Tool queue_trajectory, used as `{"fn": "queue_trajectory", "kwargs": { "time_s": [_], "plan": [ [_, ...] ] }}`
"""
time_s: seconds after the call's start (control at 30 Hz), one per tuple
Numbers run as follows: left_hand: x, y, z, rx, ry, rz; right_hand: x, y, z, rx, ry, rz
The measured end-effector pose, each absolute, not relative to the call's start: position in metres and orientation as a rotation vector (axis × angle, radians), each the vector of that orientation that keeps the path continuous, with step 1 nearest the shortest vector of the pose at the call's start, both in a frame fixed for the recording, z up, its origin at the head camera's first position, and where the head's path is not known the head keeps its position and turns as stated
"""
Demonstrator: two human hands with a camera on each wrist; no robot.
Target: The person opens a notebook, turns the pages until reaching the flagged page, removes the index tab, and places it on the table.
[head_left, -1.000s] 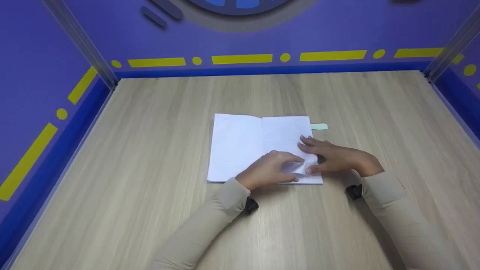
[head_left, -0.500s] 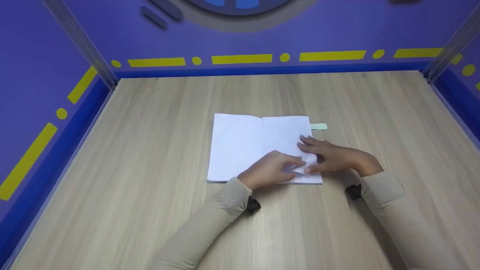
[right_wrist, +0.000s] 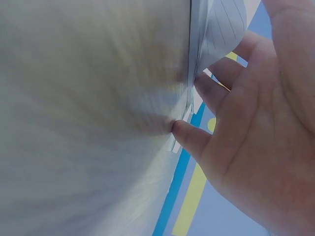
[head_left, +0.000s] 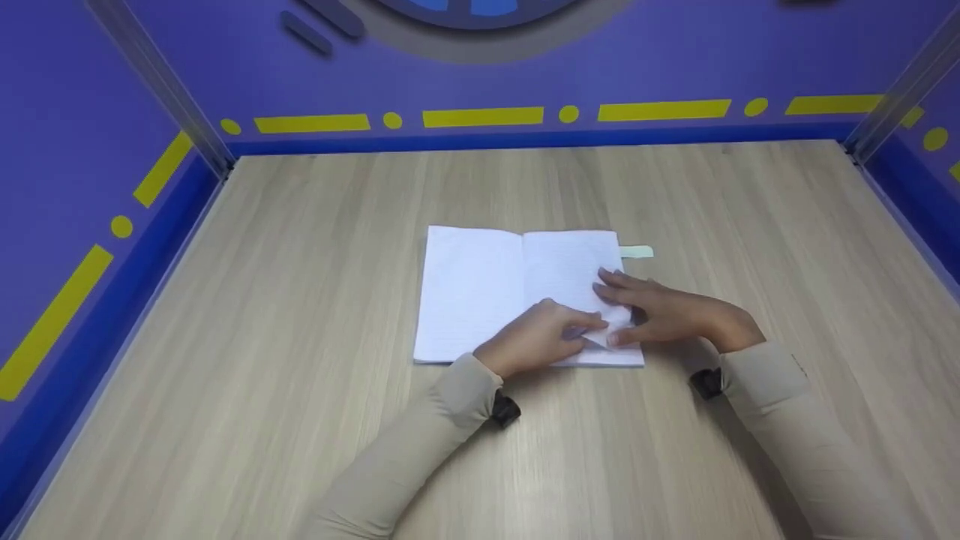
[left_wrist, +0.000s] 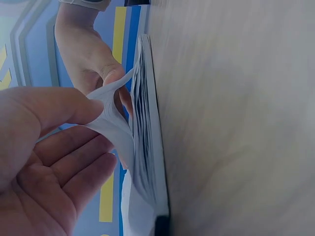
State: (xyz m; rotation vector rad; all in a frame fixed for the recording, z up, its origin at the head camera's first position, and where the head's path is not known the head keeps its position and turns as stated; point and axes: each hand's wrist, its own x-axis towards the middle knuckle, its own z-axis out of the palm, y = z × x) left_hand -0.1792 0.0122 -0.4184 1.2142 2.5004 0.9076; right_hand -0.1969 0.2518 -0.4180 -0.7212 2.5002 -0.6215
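An open notebook [head_left: 471, 292] with lined white pages lies on the table. My left hand [head_left: 534, 339] reaches across its lower half and pinches a page of the right side between thumb and forefinger. In the left wrist view that page [left_wrist: 117, 129] bows up off the stack, while the other fingers of the hand stay beneath it. My right hand [head_left: 671, 315] is at the right edge, fingers spread, with fingertips on the right page and its thumb by the raised paper. The right wrist view shows the little finger reaching down to the tabletop beside the curling page [right_wrist: 224, 29].
A pale green tab [head_left: 637, 252] sticks out from the notebook's upper right edge. The wood-grain table [head_left: 300, 300] extends around it, bounded by blue-purple panels [head_left: 480, 90] with yellow marks. Both wrists carry a small black device [head_left: 505, 412] below beige sleeves.
My left thumb and forefinger have drawn closer together on the page, and the fold between the hands has changed shape. The right hand stays almost still.
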Motion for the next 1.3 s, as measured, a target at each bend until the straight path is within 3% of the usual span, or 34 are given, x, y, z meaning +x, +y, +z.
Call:
{"fn": "queue_trajectory", "kwargs": {
  "time_s": [0.83, 1.3],
  "plan": [
    [-0.178, -0.001, -0.413, 1.169, 2.544, 1.221, -0.202, 0.253, -0.418, -0.57, 2.557, -0.894],
    [-0.186, -0.017, -0.403, 0.808, 2.531, 1.72, -0.204, 0.255, -0.418, -0.573, 2.541, -0.925]
  ]
}}
